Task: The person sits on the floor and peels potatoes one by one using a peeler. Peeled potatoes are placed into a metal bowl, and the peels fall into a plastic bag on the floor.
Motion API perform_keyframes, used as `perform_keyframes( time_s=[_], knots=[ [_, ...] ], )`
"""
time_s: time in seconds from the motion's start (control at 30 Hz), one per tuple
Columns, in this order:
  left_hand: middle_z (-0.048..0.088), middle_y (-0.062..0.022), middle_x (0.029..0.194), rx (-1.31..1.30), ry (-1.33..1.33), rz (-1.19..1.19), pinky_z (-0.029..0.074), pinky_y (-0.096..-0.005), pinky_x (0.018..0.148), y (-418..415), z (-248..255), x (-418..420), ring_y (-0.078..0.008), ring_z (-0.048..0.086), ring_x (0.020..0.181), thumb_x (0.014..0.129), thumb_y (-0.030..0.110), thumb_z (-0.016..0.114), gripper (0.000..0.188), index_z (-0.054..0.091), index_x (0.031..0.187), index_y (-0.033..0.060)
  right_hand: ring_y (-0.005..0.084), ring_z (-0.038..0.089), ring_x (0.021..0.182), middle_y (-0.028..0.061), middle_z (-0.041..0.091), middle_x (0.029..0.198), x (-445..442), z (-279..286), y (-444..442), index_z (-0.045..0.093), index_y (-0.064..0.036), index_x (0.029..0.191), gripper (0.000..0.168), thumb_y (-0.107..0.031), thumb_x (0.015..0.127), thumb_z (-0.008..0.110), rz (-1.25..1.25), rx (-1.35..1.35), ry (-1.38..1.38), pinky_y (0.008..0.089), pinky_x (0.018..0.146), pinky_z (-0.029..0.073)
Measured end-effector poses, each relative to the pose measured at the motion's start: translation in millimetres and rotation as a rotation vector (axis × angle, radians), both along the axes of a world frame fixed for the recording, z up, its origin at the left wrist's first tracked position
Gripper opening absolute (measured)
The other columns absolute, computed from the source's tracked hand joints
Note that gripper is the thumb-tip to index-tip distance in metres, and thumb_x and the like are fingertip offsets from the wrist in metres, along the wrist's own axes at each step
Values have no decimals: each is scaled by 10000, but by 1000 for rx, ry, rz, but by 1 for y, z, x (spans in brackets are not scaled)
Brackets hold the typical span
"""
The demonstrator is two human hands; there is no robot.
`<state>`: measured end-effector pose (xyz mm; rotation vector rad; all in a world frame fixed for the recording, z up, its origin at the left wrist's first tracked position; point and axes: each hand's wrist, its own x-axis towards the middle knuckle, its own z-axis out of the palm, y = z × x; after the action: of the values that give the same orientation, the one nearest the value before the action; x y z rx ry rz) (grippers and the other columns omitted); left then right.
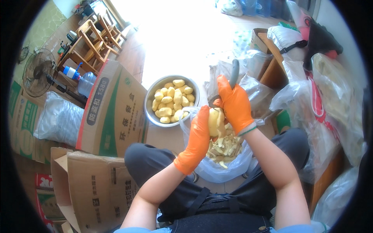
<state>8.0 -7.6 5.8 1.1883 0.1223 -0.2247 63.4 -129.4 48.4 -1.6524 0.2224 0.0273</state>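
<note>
Both of my hands wear orange gloves. My left hand point(195, 141) holds a potato point(214, 122) from its left side; a strip of peel hangs along the potato's right side. In my right hand point(236, 106) is a peeler with a grey handle point(234, 73), its head close to the potato's top end. Below both hands, a clear plastic bag point(220, 174) between my knees holds a heap of potato peelings point(225, 150). Left of the bag, a round metal basin point(148, 112) holds several peeled potatoes point(178, 96).
Cardboard boxes point(116, 107) stand at the left, with another opened box point(87, 186) nearer. A floor fan point(39, 72), a water jug point(87, 83) and wooden chairs point(91, 40) are farther left. Plastic bags point(309, 107) and wooden boards point(272, 71) crowd the right side.
</note>
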Motion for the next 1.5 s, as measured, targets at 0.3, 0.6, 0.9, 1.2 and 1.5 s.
perform_keyframes(
  time_s=[0.3,0.6,0.9,1.2,1.5],
  knots=[
    [650,-84,1057,-241,-71,26,519,-307,643,3,-5,14,-169,650,840,1008,598,433,570,578,1182,75,187,604,582,94,594,644,15,-20,-6,591,-29,672,576,-546,919,646,-23,214,-92,335,531,446],
    [679,-66,1066,-185,-68,49,514,-338,615,6,-6,12,-176,662,846,1040,560,389,532,553,1258,104,283,661,575,162,647,636,-10,-24,17,661,26,813,451,-410,928,658,-96,-105,-490,392,576,504],
    [657,-124,891,-285,102,-79,511,-364,597,10,-5,14,-248,648,689,1017,542,453,520,555,1193,63,118,554,498,14,540,609,14,-4,-5,557,-67,818,546,-599,920,626,-90,375,-43,231,474,447],
    [502,-84,1283,-16,-353,112,426,-309,999,10,-6,21,-185,561,1096,902,42,601,459,452,1333,93,167,668,796,65,662,838,-6,-50,8,615,-25,1041,521,-539,955,604,46,836,311,309,621,562],
    [423,-79,1395,-417,-29,-196,426,-346,1014,6,-19,19,-210,444,1291,811,-58,595,642,346,1380,106,174,688,721,103,718,780,3,-25,6,653,44,984,636,-581,972,535,-30,182,-48,286,689,540]
  ],
)
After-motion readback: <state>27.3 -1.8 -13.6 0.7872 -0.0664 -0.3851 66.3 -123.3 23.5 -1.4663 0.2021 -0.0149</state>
